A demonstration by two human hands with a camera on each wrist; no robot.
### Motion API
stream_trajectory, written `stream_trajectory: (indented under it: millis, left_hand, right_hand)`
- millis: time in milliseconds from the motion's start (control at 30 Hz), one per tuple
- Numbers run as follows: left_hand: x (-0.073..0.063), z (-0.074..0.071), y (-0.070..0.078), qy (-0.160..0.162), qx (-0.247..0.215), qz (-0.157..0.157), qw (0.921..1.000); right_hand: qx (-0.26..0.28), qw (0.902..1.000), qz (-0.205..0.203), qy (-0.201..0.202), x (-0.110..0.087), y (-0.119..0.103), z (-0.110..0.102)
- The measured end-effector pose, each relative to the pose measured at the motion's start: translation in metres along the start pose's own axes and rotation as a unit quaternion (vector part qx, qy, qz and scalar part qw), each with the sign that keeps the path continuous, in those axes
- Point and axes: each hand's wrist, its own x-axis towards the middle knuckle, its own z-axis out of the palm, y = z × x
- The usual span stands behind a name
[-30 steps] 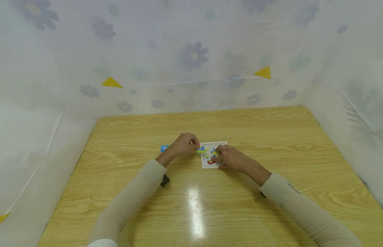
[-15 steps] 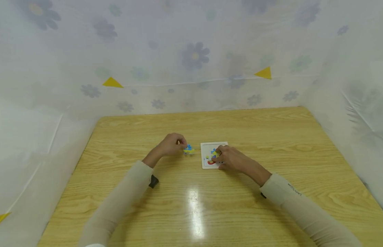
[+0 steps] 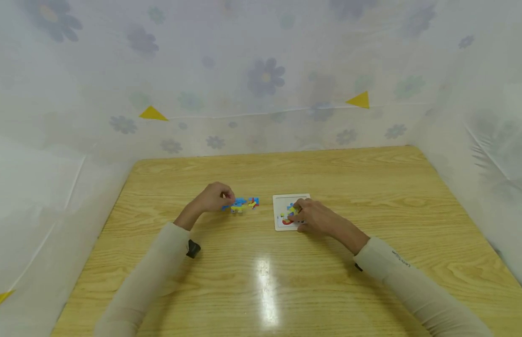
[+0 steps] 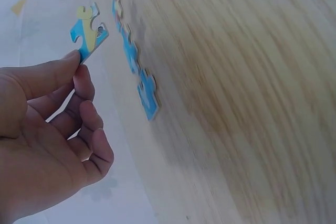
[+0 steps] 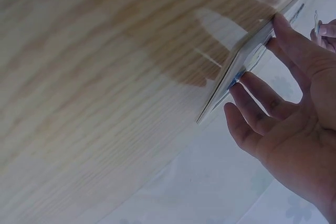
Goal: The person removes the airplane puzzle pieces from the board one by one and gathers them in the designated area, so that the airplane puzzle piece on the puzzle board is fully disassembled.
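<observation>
My left hand is at the left of the loose pieces. Between thumb and index finger it pinches a blue and yellow jigsaw piece, raised off the table in the left wrist view. Below that piece lie several blue jigsaw pieces in a row, one with red and yellow nearest the board. My right hand rests over a white square puzzle board, thumb and fingertips touching it. On the board, partly hidden by those fingers, are colourful parts with a red curved shape.
The wooden table reflects light near its front. Behind it and at both sides hangs a white flowered curtain with yellow triangles. A dark device is worn at the left wrist.
My left hand has moved left, away from the puzzle board, with the jigsaw piece. Loose pieces that its arm covered now show. The right hand has stayed at the board.
</observation>
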Motion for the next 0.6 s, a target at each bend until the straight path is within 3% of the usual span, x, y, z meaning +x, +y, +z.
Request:
stream_trajectory:
  millis: [600]
  left_hand:
    - [-0.019,-0.012,-0.016,-0.039,0.049,-0.027,0.9977]
  right_hand:
    - [0.005,0.9999,0.012,-0.008,-0.001,0.0,0.0]
